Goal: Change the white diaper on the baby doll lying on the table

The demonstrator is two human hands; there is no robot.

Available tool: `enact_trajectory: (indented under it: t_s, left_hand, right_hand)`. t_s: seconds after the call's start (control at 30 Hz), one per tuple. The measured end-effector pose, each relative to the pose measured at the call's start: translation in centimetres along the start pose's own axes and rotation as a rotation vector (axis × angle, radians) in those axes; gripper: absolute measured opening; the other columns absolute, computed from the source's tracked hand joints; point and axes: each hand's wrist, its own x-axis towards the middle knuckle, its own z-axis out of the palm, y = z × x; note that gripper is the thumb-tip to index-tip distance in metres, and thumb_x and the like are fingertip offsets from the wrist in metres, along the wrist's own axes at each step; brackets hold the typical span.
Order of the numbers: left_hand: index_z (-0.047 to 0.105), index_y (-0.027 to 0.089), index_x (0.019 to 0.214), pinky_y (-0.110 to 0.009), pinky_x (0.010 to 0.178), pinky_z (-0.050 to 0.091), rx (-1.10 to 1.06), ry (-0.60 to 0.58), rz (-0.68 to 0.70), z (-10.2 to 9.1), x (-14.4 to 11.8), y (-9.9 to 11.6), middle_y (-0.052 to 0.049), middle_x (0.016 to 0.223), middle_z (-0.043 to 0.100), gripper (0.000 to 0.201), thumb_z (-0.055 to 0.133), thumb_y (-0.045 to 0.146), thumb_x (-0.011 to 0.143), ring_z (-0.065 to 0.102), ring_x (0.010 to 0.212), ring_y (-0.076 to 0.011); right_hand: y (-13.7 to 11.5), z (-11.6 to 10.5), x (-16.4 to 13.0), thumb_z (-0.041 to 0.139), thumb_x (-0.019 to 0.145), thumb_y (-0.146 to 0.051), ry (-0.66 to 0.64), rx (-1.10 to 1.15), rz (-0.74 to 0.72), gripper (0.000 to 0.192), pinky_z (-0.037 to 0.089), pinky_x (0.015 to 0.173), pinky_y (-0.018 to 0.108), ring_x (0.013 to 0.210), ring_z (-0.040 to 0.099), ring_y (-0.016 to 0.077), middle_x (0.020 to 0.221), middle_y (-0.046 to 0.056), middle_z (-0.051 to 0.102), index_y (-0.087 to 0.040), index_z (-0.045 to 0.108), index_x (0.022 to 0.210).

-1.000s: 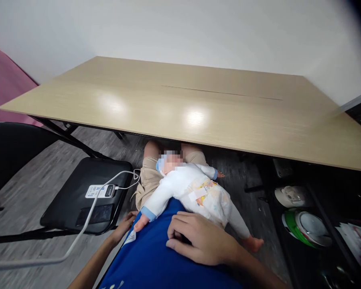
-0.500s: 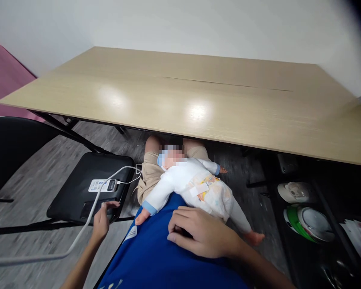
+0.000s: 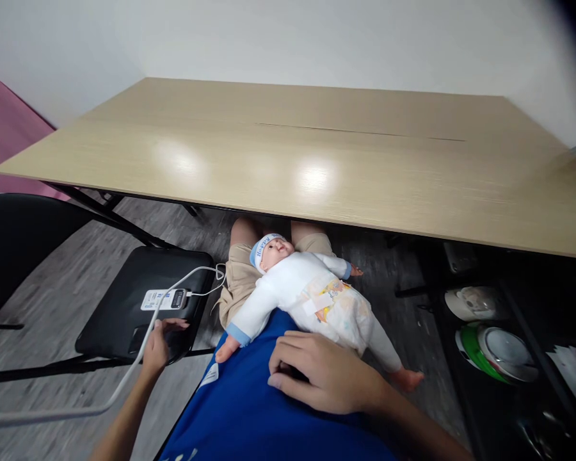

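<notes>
A baby doll (image 3: 288, 288) in a white suit with blue cuffs and a lettered headband lies face up across the lap, on beige shorts (image 3: 240, 275) and a blue shirt (image 3: 269, 410). My right hand (image 3: 321, 371) rests on the shirt against the doll's lower body. Its fingers curl loosely, and whatever may be under them is hidden, as is one doll leg. On the left, my left hand (image 3: 159, 346) is over the black chair seat (image 3: 120, 294), fingers stretched out, beside a dark flat object (image 3: 138, 338). A white device with a screen (image 3: 166, 299) lies behind it.
A wooden-topped table (image 3: 292, 160) spans the view in front. The white cable (image 3: 129, 371) runs from the device across the left side. At right, a dark shelf holds a white container (image 3: 470, 303), a green-rimmed round item (image 3: 475, 349) and papers (image 3: 573, 371).
My left hand has shifted slightly left and down over the chair seat. My right hand and the doll stay in place. The view has tilted slightly.
</notes>
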Motion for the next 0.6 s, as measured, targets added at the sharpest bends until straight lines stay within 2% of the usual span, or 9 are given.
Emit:
enact_trajectory:
  t_s: [0.1,0.17,0.27,0.33,0.4,0.53,0.6]
  left_hand:
    - [0.071,0.011,0.101,-0.046,0.105,0.058,0.005,0.012,-0.019,0.4,-0.1,0.5,-0.022,0.104,0.079,0.093,0.029,0.094,0.097,0.074,0.101,-0.0326]
    - [0.070,0.011,0.103,-0.044,0.098,0.058,0.005,0.014,-0.034,1.1,0.0,1.5,-0.019,0.100,0.078,0.091,0.035,0.094,0.095,0.072,0.096,-0.0300]
    - [0.069,0.013,0.099,-0.036,0.083,0.054,-0.001,-0.077,-0.052,3.0,0.2,4.5,-0.008,0.078,0.070,0.076,0.047,0.087,0.096,0.065,0.080,-0.0230]
    - [0.068,0.015,0.093,-0.032,0.078,0.048,-0.008,-0.199,-0.043,4.7,-0.1,7.9,-0.002,0.066,0.061,0.066,0.050,0.078,0.102,0.058,0.070,-0.0184]
    - [0.063,0.016,0.085,-0.030,0.076,0.045,-0.020,-0.375,0.012,6.5,-0.5,12.2,-0.001,0.066,0.057,0.064,0.044,0.073,0.108,0.054,0.068,-0.0156]
    - [0.059,0.017,0.078,-0.029,0.072,0.040,-0.011,-0.658,0.241,9.8,-1.8,21.3,-0.001,0.074,0.055,0.061,0.046,0.066,0.111,0.050,0.071,-0.0135]
    - [0.058,0.017,0.080,-0.029,0.071,0.039,0.029,-0.715,0.367,11.3,-2.4,25.4,0.000,0.074,0.054,0.057,0.044,0.061,0.114,0.049,0.070,-0.0127]
  right_hand:
    - [0.0,0.1,0.0,0.053,0.116,-0.050,-0.002,-0.005,0.004,0.033,0.043,0.096,0.023,0.103,0.061,0.0076,0.110,-0.002,0.072,-0.021,0.066,0.112]
    - [0.0,0.1,0.0,0.053,0.116,-0.050,0.001,-0.006,0.002,0.033,0.043,0.096,0.023,0.103,0.061,0.0074,0.110,-0.002,0.072,-0.021,0.066,0.112]
    - [0.1,0.1,0.1,0.055,0.115,-0.048,0.001,-0.009,-0.002,0.030,0.043,0.096,0.023,0.103,0.061,0.0072,0.111,-0.003,0.072,-0.021,0.066,0.112]
    - [0.1,0.1,0.2,0.056,0.115,-0.046,-0.008,-0.015,-0.002,0.028,0.044,0.094,0.024,0.103,0.061,0.0080,0.111,-0.002,0.072,-0.020,0.067,0.112]
    - [0.0,0.0,0.2,0.056,0.115,-0.044,-0.021,-0.016,-0.001,0.028,0.044,0.093,0.025,0.102,0.062,0.0093,0.111,-0.001,0.073,-0.019,0.068,0.112]
    - [-0.2,0.0,0.3,0.057,0.114,-0.044,-0.023,0.003,0.016,0.028,0.044,0.093,0.026,0.102,0.062,0.0108,0.111,0.001,0.073,-0.019,0.068,0.112]
    - [-0.2,0.1,0.4,0.057,0.113,-0.043,-0.011,0.008,0.029,0.026,0.044,0.093,0.025,0.102,0.062,0.0103,0.111,0.000,0.073,-0.019,0.068,0.112]
